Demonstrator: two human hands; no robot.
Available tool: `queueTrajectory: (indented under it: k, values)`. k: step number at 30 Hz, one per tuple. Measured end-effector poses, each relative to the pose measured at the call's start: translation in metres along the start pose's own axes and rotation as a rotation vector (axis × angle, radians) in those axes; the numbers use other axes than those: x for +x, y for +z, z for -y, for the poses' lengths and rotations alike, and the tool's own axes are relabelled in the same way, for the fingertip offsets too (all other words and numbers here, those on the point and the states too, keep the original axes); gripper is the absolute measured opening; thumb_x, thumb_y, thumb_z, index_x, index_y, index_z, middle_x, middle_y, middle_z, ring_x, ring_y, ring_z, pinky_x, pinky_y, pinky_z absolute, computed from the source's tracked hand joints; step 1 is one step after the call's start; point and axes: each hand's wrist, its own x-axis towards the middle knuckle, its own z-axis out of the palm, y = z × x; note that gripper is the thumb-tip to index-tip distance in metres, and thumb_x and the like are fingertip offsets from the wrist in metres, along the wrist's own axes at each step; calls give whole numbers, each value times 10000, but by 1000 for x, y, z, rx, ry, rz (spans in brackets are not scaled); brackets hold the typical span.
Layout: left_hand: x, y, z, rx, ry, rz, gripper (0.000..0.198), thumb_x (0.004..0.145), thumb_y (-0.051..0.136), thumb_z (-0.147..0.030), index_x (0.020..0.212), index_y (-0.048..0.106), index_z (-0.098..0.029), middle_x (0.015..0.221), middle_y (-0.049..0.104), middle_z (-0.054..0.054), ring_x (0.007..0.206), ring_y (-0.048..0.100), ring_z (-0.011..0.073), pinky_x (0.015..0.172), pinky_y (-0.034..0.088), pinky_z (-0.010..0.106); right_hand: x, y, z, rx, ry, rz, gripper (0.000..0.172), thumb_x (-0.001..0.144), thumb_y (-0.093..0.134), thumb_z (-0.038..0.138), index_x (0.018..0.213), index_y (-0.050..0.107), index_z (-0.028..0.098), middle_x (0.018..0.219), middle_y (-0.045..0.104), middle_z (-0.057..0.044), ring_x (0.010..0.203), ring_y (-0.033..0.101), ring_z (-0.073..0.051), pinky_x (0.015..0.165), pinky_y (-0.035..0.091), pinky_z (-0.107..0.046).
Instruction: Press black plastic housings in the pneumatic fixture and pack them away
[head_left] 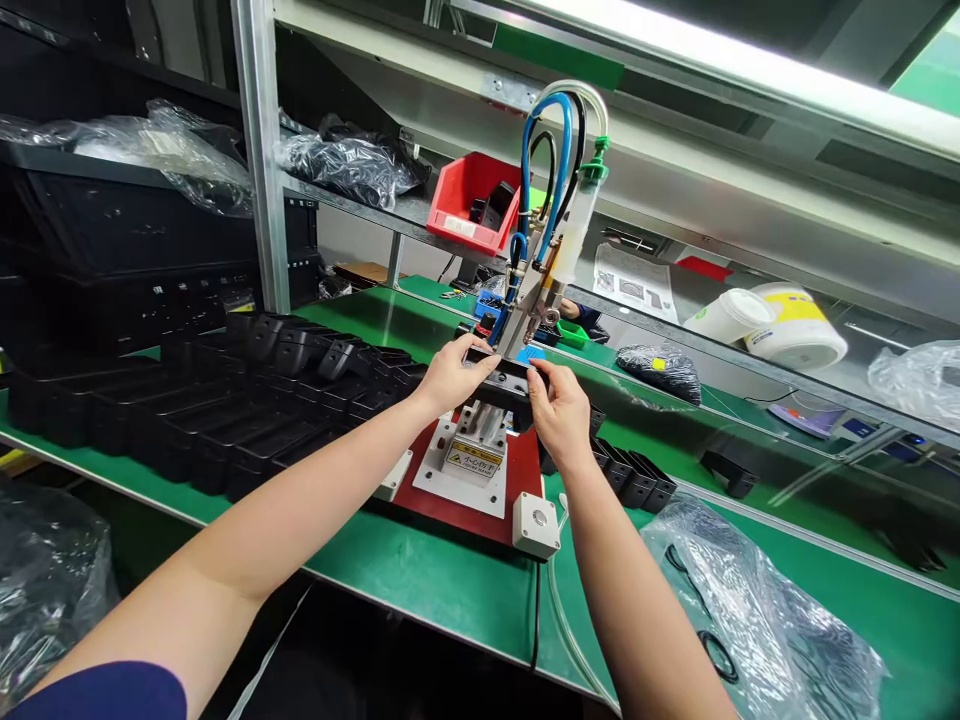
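Both my hands reach forward to a small bench machine with a syringe (pixel 576 225) and blue hoses above a metal fixture. My left hand (pixel 459 374) grips the left end of a black plastic housing (pixel 504 378), its thumb along the top edge. At the right end, my right hand (pixel 559 408) has its fingers closed on the same housing. The housing lies at the top of the fixture (pixel 484 425), under the machine's head. A warning label (pixel 474 460) is on the fixture's front. Part of the housing is hidden behind my fingers.
Rows of black housings (pixel 225 430) cover the bench's left side; several more (pixel 637 478) stand right of the machine. A button box (pixel 537 522) sits on the red base (pixel 420 500). A plastic bag (pixel 757 590) with black rings lies at right. A red bin (pixel 476 205) occupies the shelf.
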Motion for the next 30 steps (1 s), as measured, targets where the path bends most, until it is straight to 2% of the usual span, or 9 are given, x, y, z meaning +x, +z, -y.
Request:
queueTrajectory:
  k: [7,11,14,17,20,25,30]
  values:
    - [4,9,5,-75,-77,25,264,802,590,-410,760,643,-155,742,650,21,734,580,169,674,431,271,1,9,-16,89,44,-6,418,966,356,439,963,699,200,950,702,-76,923,637,-210,836,489,-361]
    - [2,12,6,-125,-41,7,239,848,522,-348,841,663,-156,888,690,43,855,609,176,781,451,276,0,14,-17,89,23,-6,450,975,316,427,990,701,195,1054,699,-94,1015,627,-221,929,473,-405]
    - [-1,13,8,-127,60,-2,272,885,469,-321,870,689,-162,949,690,55,907,613,173,838,447,280,1,16,-15,82,-47,-38,428,977,327,410,1007,698,199,1150,670,-102,1098,604,-220,980,459,-408]
    - [-3,12,14,-87,214,-29,319,912,450,-327,857,717,-163,894,681,66,865,618,171,809,452,286,0,18,-13,102,-82,-46,417,987,318,374,1009,697,199,1045,703,-94,1013,642,-207,921,494,-384]
    - [-3,9,19,-64,292,-27,328,928,454,-333,888,733,-166,859,682,65,838,626,167,778,462,285,-1,20,-11,146,-57,-45,407,991,332,361,1007,704,196,1008,715,-87,960,661,-198,870,507,-359]
    - [-1,5,20,-45,315,19,314,929,477,-331,927,744,-166,868,700,65,828,639,164,761,472,281,-1,23,-10,200,19,-63,378,984,380,365,981,723,205,985,724,-63,948,666,-193,845,497,-330]
    - [-3,6,19,16,279,-21,334,937,457,-332,912,753,-180,776,680,44,740,624,153,684,456,270,2,22,-12,214,79,-21,379,978,392,354,934,735,201,912,733,-48,871,675,-187,790,496,-314]
